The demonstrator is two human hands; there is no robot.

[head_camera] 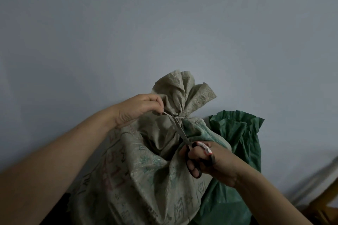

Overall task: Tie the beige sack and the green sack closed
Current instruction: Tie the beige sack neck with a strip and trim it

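The beige sack (142,170) stands in front of me, its gathered neck bound by a pale string (170,114) with the ruffled top fanning out above. My left hand (139,107) pinches the loose end of that string and holds it taut to the left. My right hand (210,160) grips black-handled scissors (180,130), whose blades point up at the string beside the knot. The green sack (236,144) stands behind on the right with its mouth loose and open.
A plain pale wall fills the background. A yellowish wooden piece (325,204) shows at the lower right edge, with a pale strip (318,179) leaning above it.
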